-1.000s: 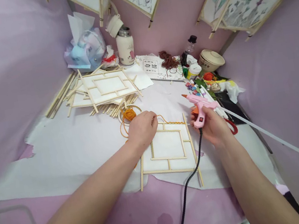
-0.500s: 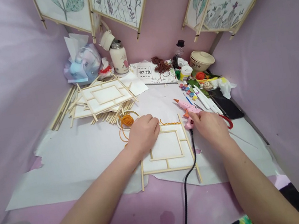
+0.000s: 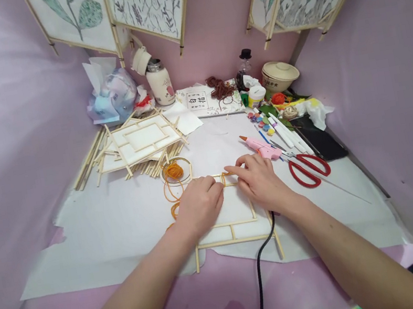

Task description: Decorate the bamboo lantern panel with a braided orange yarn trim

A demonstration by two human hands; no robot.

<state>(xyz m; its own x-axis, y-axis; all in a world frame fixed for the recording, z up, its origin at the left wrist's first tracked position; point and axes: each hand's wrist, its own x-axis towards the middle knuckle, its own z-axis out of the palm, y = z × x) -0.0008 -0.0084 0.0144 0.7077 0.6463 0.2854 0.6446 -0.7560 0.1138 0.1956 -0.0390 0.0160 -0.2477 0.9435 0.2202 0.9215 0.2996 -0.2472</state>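
Note:
A frame of thin wooden sticks backed with white paper [image 3: 235,206] lies in front of me, with a smaller rectangle of sticks inside. Orange yarn [image 3: 223,179] runs along its top stick and loops down toward my left hand. My left hand [image 3: 202,203] rests on the frame's left side, fingers curled and closed on the yarn; its fingertips are partly hidden. Over the top right part is my right hand [image 3: 262,181], index finger stretched along the yarn at the top stick, thumb apart below. Behind it lies a pink glue gun [image 3: 263,148] on the table.
An orange yarn ball [image 3: 173,171] sits in a round ring at left. Red-handled scissors [image 3: 308,168] lie right, near a black phone [image 3: 317,137]. A black cord [image 3: 260,273] crosses the front edge. Stacked stick frames [image 3: 140,139], a bottle [image 3: 160,83] and a lidded bowl [image 3: 280,77] stand farther back.
My right hand has let go of the glue gun, leaving it on the table, and has moved left onto the frame's top stick. My left hand stays on the frame. The view has shifted slightly.

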